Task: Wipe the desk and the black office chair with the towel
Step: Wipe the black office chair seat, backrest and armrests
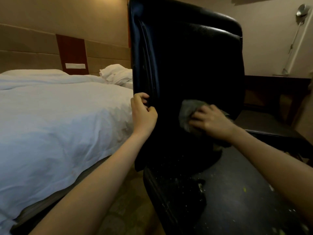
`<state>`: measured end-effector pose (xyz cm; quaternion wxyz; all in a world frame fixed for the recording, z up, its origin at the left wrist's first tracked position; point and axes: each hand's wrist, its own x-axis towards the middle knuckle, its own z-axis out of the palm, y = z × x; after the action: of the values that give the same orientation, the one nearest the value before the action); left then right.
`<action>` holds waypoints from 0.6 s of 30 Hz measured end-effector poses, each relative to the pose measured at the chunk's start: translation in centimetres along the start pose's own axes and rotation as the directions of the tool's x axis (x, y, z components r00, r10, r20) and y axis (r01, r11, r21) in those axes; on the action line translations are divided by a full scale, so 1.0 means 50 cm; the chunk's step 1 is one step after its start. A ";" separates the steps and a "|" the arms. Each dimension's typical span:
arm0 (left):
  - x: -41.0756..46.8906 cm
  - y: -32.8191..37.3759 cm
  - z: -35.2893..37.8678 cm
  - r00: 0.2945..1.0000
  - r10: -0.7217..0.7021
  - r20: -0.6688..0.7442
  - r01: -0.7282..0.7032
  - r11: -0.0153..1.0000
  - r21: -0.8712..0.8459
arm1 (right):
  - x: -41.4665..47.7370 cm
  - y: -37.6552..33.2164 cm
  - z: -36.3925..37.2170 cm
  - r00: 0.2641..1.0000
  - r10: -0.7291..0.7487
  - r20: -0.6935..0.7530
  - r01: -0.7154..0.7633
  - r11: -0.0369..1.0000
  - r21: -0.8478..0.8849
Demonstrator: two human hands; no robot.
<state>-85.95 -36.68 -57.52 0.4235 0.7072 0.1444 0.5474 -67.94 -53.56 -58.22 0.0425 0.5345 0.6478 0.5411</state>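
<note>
The left side of the view is taken up by a bed [50, 116] covered with a white duvet, behind which a padded headboard [33, 48] is set against the wall. The middle is filled by the black office chair [194, 65], whose tall leather backrest is seen close up and upright. A speckled dark grey surface [237, 192] is seen at the lower right below the backrest. It may be the chair's seat, though this cannot be told for sure in the dim light. The dark wooden desk [274, 85] is placed behind the chair at the right, against the far wall, and a metal floor lamp [298, 39] is seen above its far end. A white pillow [115, 73] is laid at the head of the bed, just beside the backrest's left edge. The grey towel [187, 111] is held bunched against the lower part of the backrest. It is pressed there by the right hand [210, 121], whose fingers are laid nearly straight and spread over the cloth. The backrest's left edge is gripped by the left hand [144, 112], its fingers curled round the rim and its thumb pressed on the near side.
</note>
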 end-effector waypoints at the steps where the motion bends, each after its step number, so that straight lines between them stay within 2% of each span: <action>1: -0.005 0.000 0.005 0.998 0.055 -0.012 -0.055 0.998 0.010 | 0.006 0.016 -0.009 0.982 0.177 -0.072 -0.174 0.984 0.038; 3: 0.002 0.004 0.017 0.986 0.166 0.014 -0.167 0.984 0.067 | 0.035 0.037 -0.019 0.848 0.503 -0.166 -0.484 0.863 0.141; 4: 0.008 0.009 0.025 0.972 0.221 0.078 -0.229 0.966 0.121 | 0.055 0.045 -0.020 0.755 0.639 -0.146 -0.609 0.767 0.201; 6: 0.019 0.023 0.043 0.910 0.322 0.262 -0.388 0.883 0.264 | 0.089 0.053 0.000 0.582 0.813 0.026 -0.786 0.554 0.275; 8: 0.024 0.024 0.062 0.833 0.371 0.410 -0.525 0.764 0.375 | 0.100 0.028 0.037 0.487 0.853 0.190 -0.865 0.440 0.240; 10: 0.028 0.010 0.073 0.818 0.361 0.448 -0.558 0.687 0.465 | 0.078 -0.014 0.074 0.470 0.850 0.237 -0.878 0.424 0.221; 13: 0.030 -0.007 0.068 0.806 0.348 0.480 -0.571 0.673 0.471 | -0.013 -0.076 0.091 0.507 0.773 0.382 -0.862 0.467 0.199; 15: 0.029 -0.005 0.061 0.795 0.373 0.479 -0.562 0.749 0.350 | -0.089 -0.078 0.086 0.561 0.592 0.580 -0.765 0.637 0.090; 16: 0.031 -0.002 0.058 0.801 0.391 0.453 -0.540 0.799 0.265 | -0.116 -0.068 0.077 0.560 0.503 0.658 -0.693 0.720 0.039; 17: 0.029 0.001 0.056 0.808 0.412 0.421 -0.517 0.839 0.170 | -0.136 -0.054 0.068 0.544 0.471 0.694 -0.663 0.748 0.012; 18: 0.027 0.001 0.056 0.814 0.437 0.383 -0.503 0.860 0.088 | -0.146 -0.040 0.061 0.550 0.514 0.659 -0.692 0.721 0.015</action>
<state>-82.96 -37.01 -56.72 0.2256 0.8426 -0.0630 0.4849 -64.20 -56.63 -64.79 -0.0146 0.8705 0.4388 0.2227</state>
